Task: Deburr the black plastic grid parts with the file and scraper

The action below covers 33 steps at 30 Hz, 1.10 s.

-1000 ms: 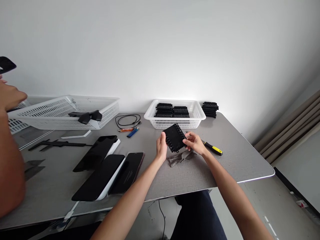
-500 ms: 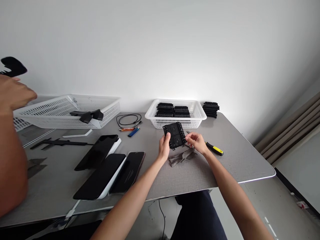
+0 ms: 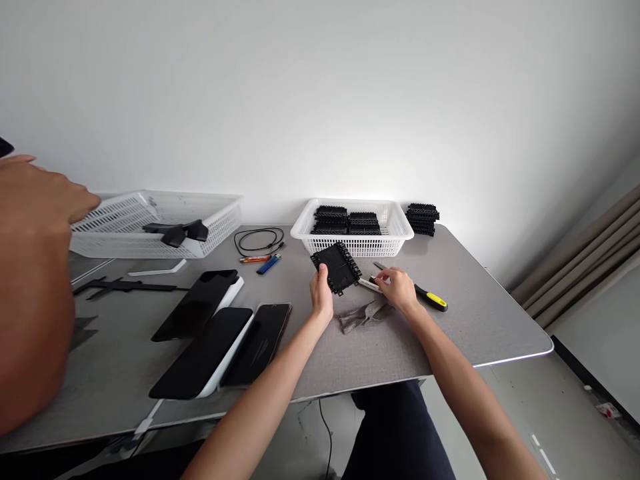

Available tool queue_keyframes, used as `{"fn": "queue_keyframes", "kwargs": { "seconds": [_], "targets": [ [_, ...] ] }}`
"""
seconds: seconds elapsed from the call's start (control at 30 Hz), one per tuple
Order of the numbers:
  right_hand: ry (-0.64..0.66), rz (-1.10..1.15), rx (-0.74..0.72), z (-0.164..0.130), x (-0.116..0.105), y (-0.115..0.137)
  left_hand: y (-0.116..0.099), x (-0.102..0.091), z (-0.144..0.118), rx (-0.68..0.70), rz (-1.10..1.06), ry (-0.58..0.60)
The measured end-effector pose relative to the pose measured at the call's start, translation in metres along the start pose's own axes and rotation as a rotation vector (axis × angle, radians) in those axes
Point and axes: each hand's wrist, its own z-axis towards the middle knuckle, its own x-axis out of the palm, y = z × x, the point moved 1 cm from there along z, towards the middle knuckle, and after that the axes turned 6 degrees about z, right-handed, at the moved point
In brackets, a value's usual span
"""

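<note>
My left hand (image 3: 323, 293) grips a black plastic plate with toothed edges (image 3: 336, 268), thumb on its face, tilted above the table. To the right, my right hand (image 3: 396, 288) is low over the table with its fingertips pinched together. They are at the dark end of a slim white object (image 3: 370, 285); what they hold, if anything, is too small to make out. Below it lies a crumpled grey cloth (image 3: 363, 316). A yellow-and-black handled tool (image 3: 431, 298) rests just right of my right hand, its shaft partly hidden behind my fingers.
A white basket (image 3: 350, 248) holds several similar black plates, with another stack (image 3: 423, 219) beside it. Leftward are a cable (image 3: 259, 231), a blue lighter (image 3: 269, 264), phones (image 3: 257, 343), a caliper (image 3: 130, 285) and another white basket (image 3: 215, 230). A co-worker's arm (image 3: 35, 267) reaches in at left.
My right hand has left the plate's edge and come down slightly to the right, at the slim white object. My left hand has moved the plate left and turned it.
</note>
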Motion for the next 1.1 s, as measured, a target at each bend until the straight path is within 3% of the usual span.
{"fn": "queue_keyframes", "kwargs": {
  "seconds": [0.3, 0.53, 0.63, 0.83, 0.93, 1.1],
  "targets": [
    [0.143, -0.131, -0.117, -0.002, 0.014, 0.002, -0.006, 0.002, -0.004, 0.019, -0.01, 0.059],
    [0.114, -0.156, -0.093, -0.003, 0.012, 0.002, -0.009, 0.003, -0.007, -0.017, -0.045, 0.051],
    [0.117, -0.057, -0.211, -0.002, 0.006, 0.002, -0.009, 0.004, -0.007, -0.009, -0.086, 0.05],
    [0.425, 0.17, -0.585, -0.007, 0.009, 0.012, -0.011, 0.005, -0.008, -0.109, -0.191, 0.055],
    [0.541, 0.211, -0.617, -0.01, 0.014, 0.016, -0.016, 0.006, -0.009, -0.15, -0.264, 0.043],
    [0.623, 0.305, -0.583, -0.011, 0.012, 0.017, -0.022, 0.006, -0.012, -0.209, -0.284, 0.028]
  ]
}}
